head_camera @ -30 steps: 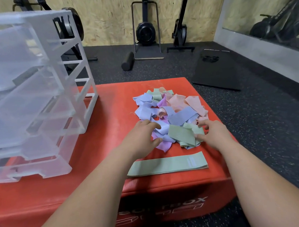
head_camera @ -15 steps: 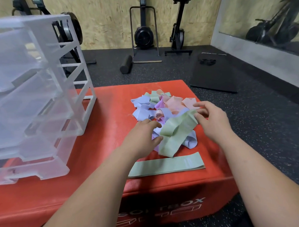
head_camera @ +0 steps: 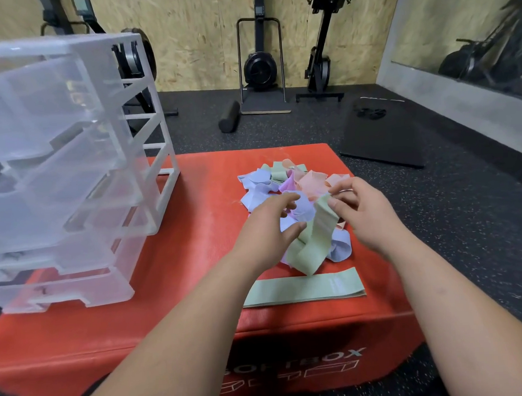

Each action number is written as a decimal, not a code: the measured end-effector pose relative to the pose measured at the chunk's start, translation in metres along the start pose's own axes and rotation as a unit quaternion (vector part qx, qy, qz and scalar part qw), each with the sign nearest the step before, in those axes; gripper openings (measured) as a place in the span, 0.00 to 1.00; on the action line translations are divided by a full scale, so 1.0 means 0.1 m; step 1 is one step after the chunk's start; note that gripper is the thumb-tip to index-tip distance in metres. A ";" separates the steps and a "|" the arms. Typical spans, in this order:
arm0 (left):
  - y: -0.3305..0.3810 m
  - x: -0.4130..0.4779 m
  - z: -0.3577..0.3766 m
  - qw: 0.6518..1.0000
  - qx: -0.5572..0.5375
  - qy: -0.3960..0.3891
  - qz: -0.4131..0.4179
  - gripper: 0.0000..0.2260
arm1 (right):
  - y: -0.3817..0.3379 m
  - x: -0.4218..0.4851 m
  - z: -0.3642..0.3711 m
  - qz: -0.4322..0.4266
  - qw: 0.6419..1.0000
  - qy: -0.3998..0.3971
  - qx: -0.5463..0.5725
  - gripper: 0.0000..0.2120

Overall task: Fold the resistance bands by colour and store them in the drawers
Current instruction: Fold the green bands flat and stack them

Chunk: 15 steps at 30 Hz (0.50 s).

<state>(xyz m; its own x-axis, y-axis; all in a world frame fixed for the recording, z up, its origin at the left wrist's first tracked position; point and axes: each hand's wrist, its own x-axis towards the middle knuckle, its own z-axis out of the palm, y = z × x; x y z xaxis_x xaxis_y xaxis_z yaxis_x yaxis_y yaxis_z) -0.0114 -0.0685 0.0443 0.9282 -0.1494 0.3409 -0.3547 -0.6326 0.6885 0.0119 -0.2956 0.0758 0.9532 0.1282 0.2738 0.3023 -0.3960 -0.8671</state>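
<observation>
A loose heap of resistance bands in blue, lilac, pink and green lies on the red soft box. My right hand pinches the top of a green band and holds it lifted, its lower loop hanging over the heap. My left hand hovers just left of that band with fingers loosely spread, its thumb near the band's edge; contact is unclear. A flat folded green band lies near the box's front edge. The clear plastic drawer unit stands at the left with its drawers pulled out.
Black rubber floor surrounds the box, with a dark mat at the right, a foam roller and upright rowing machines by the chipboard wall. A mirror runs along the right wall.
My right hand took a green band off the heap and lifted it up and toward the middle. My left hand stayed over the heap and its fingers spread.
</observation>
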 end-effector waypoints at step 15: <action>0.03 0.02 -0.02 0.998 -0.056 0.013 -0.040 0.03 | -0.12 -0.07 0.20 0.000 0.996 -0.077 -0.046 0.05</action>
<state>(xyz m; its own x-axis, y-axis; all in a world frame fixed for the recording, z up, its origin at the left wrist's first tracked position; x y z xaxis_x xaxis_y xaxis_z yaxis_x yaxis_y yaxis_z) -0.0103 -0.0695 0.0480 0.9512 -0.0814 0.2976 -0.2915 -0.5529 0.7806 0.0013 -0.2733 0.0758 0.9434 0.2639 0.2007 0.3084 -0.4766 -0.8232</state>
